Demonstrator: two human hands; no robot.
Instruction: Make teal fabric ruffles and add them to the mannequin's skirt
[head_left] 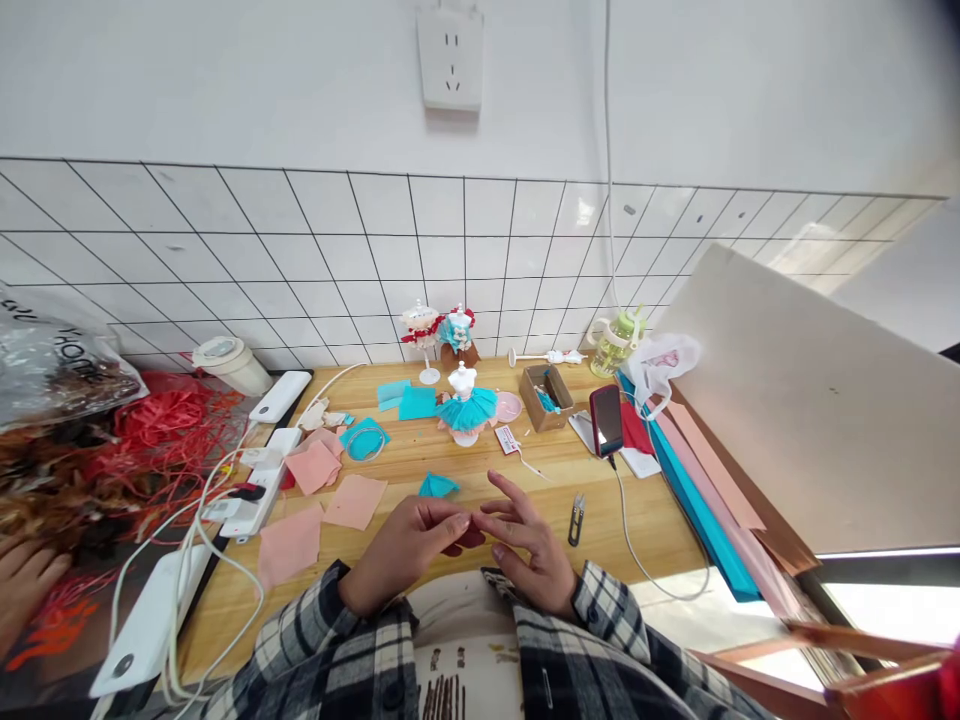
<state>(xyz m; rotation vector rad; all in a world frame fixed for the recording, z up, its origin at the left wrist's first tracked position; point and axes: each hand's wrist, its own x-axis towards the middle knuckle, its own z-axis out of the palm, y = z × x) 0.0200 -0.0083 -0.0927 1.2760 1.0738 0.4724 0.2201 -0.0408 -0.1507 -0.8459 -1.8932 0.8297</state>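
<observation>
Meeting over wooden table [667, 520]: left hand [405, 545] pinched, right hand [536, 555] splayed; can't tell whether grip holds anything. Just beyond lies turquoise fabric [436, 486], creased, roughly triangular, long axis sideways, tapering rightward.

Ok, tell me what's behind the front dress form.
Behind the front dress form stand a turquoise dress form with brown fabric below and, farther left, a cream-and-red one. The front one partly hides the brown fabric; any stand there cannot be seen.
</observation>
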